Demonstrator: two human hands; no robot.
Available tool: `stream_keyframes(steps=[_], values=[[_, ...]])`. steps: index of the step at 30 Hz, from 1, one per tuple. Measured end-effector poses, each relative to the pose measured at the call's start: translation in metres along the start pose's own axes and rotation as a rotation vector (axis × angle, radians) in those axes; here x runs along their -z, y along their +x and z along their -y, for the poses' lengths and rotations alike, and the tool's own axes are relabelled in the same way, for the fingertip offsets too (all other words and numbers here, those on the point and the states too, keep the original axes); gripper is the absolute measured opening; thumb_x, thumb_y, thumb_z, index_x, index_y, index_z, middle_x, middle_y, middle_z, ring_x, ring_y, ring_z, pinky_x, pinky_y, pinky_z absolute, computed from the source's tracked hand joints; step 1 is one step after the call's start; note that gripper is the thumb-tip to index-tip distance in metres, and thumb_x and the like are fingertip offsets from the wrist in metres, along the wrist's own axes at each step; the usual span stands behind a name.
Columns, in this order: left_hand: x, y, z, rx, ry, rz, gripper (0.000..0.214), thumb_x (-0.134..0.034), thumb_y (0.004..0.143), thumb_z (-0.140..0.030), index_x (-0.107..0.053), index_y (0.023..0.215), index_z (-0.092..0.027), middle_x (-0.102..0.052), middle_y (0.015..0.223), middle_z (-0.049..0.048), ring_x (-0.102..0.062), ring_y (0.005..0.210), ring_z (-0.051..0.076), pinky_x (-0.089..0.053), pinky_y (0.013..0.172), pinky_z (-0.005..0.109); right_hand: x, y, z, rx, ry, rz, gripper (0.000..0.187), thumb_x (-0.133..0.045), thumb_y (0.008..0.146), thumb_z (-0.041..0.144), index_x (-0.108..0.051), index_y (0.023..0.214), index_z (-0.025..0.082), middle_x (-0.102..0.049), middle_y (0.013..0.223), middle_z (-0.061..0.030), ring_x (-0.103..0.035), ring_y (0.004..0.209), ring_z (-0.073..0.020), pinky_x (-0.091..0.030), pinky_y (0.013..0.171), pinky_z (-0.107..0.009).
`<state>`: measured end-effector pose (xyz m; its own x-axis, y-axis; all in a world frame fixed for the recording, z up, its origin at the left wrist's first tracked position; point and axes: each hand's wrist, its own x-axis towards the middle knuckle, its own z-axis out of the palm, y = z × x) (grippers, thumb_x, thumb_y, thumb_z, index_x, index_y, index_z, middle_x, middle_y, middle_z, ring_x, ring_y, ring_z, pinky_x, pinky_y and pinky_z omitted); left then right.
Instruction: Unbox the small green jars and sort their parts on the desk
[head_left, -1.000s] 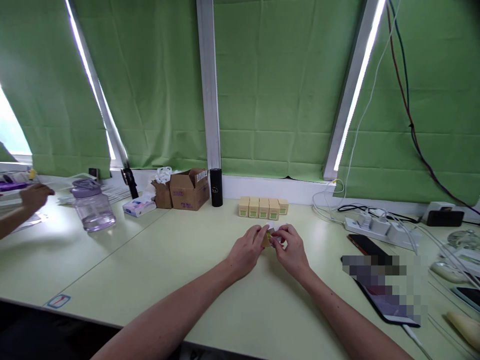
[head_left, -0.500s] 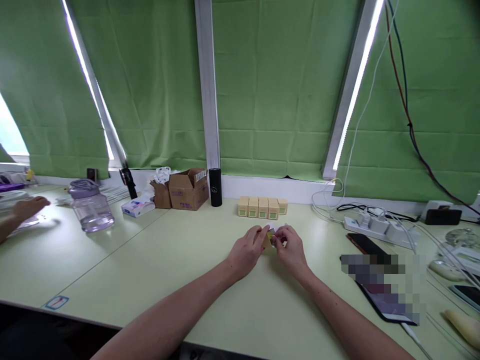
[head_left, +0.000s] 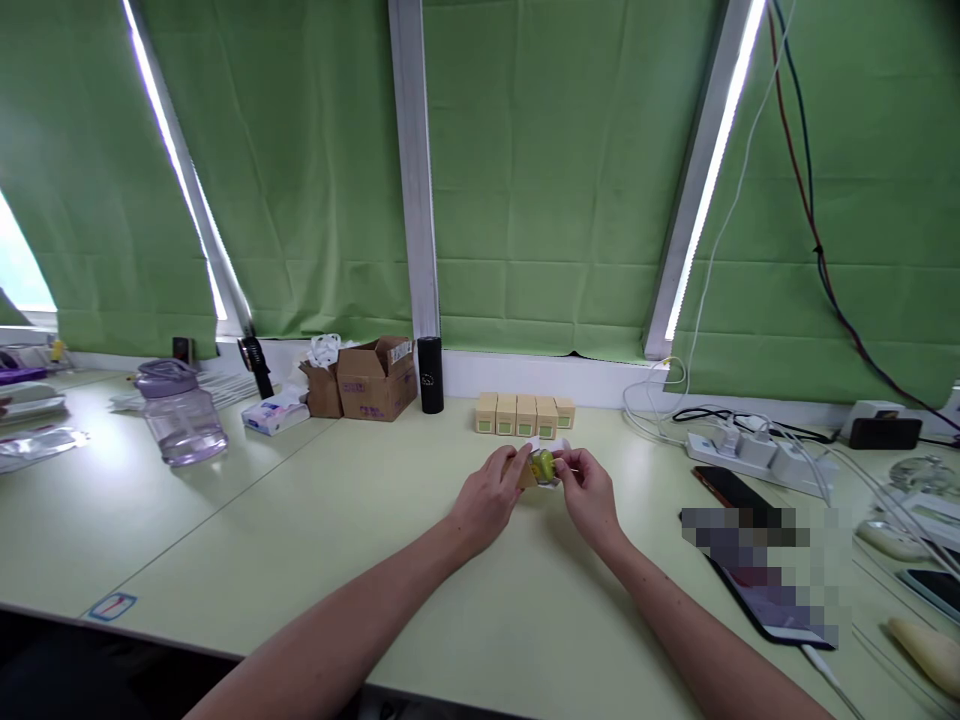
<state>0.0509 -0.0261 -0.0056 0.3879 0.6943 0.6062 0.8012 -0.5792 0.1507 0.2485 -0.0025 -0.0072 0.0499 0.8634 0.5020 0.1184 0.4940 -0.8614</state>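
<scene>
Far left on the pale green table (head_left: 300, 520), clear plastic packets (head_left: 34, 440) lie near a transparent water jug (head_left: 180, 415) with a purple lid. Further along, a tissue pack (head_left: 275, 412) sits in front of a black strap-like object (head_left: 257, 366) propped against the window ledge. Next come 2 open cardboard boxes (head_left: 377, 378) and an upright black cylinder (head_left: 430, 374).

A row of 5 small yellow cartons (head_left: 525, 414) stands side by side close to the ledge, just beyond your hands. At the table's centre, your left hand (head_left: 486, 497) is low over the surface, its fingers curled around a small tan carton (head_left: 523, 474) whose white flap (head_left: 553, 445) stands open. Your right hand (head_left: 592, 497) meets it from the other side. Its thumb and forefinger pinch a small yellow-green round item (head_left: 543, 466) at the carton's open mouth. How far that item sits inside the carton cannot be told.

To the right, a white power strip (head_left: 757, 455) carries several plugs and pale cables, with a dark phone (head_left: 731, 488) lying just in front of it. A second phone (head_left: 754, 600) lies on a cable near the table's front edge. Green blinds (head_left: 555, 180) cover the windows behind, and red and dark cables (head_left: 814, 210) hang down at the right.
</scene>
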Motion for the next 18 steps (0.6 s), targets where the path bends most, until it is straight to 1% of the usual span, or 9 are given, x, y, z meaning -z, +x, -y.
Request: stream_keyframes(steps=[4, 7, 10, 14, 18], values=[[0.002, 0.001, 0.001, 0.020, 0.012, -0.007, 0.069, -0.047, 0.099, -0.022, -0.018, 0.160, -0.030, -0.050, 0.137, 0.0140, -0.057, 0.125, 0.031, -0.059, 0.093, 0.043, 0.001, 0.005, -0.004, -0.053, 0.100, -0.043, 0.042, -0.067, 0.086, 0.064, -0.064, 0.087, 0.022, -0.073, 0.083, -0.0065, -0.068, 0.076, -0.0235, -0.061, 0.073, -0.040], [0.004, 0.001, 0.001, 0.037, 0.022, -0.009, 0.071, -0.048, 0.098, -0.020, -0.016, 0.161, -0.031, -0.050, 0.137, 0.0137, -0.056, 0.126, 0.031, -0.059, 0.092, 0.043, 0.001, 0.009, -0.004, -0.111, 0.188, -0.079, 0.046, -0.072, 0.080, 0.067, -0.063, 0.083, 0.022, -0.071, 0.078, -0.0049, -0.068, 0.070, -0.0220, -0.062, 0.069, -0.040], [0.006, 0.001, 0.001, 0.058, -0.016, -0.030, 0.072, -0.049, 0.098, -0.021, -0.017, 0.161, -0.032, -0.050, 0.138, 0.0133, -0.056, 0.127, 0.031, -0.059, 0.093, 0.043, 0.003, 0.012, -0.003, -0.169, 0.262, -0.129, 0.049, -0.076, 0.074, 0.068, -0.063, 0.081, 0.021, -0.070, 0.074, -0.0033, -0.067, 0.065, -0.0201, -0.062, 0.065, -0.039], [0.008, 0.002, 0.004, 0.093, -0.037, -0.054, 0.076, -0.052, 0.095, -0.018, -0.017, 0.161, -0.032, -0.050, 0.139, 0.0139, -0.055, 0.127, 0.031, -0.058, 0.096, 0.045, 0.007, 0.016, -0.002, -0.202, 0.327, -0.185, 0.048, -0.079, 0.071, 0.065, -0.063, 0.079, 0.021, -0.068, 0.070, -0.0011, -0.065, 0.062, -0.0177, -0.061, 0.059, -0.034], [0.011, 0.004, 0.008, 0.144, -0.088, -0.111, 0.078, -0.054, 0.094, -0.018, -0.018, 0.162, -0.031, -0.049, 0.139, 0.0143, -0.056, 0.124, 0.032, -0.055, 0.100, 0.049, 0.014, 0.020, -0.004, -0.205, 0.341, -0.213, 0.043, -0.081, 0.071, 0.059, -0.064, 0.081, 0.020, -0.067, 0.070, -0.0001, -0.065, 0.063, -0.0166, -0.061, 0.060, -0.033]])
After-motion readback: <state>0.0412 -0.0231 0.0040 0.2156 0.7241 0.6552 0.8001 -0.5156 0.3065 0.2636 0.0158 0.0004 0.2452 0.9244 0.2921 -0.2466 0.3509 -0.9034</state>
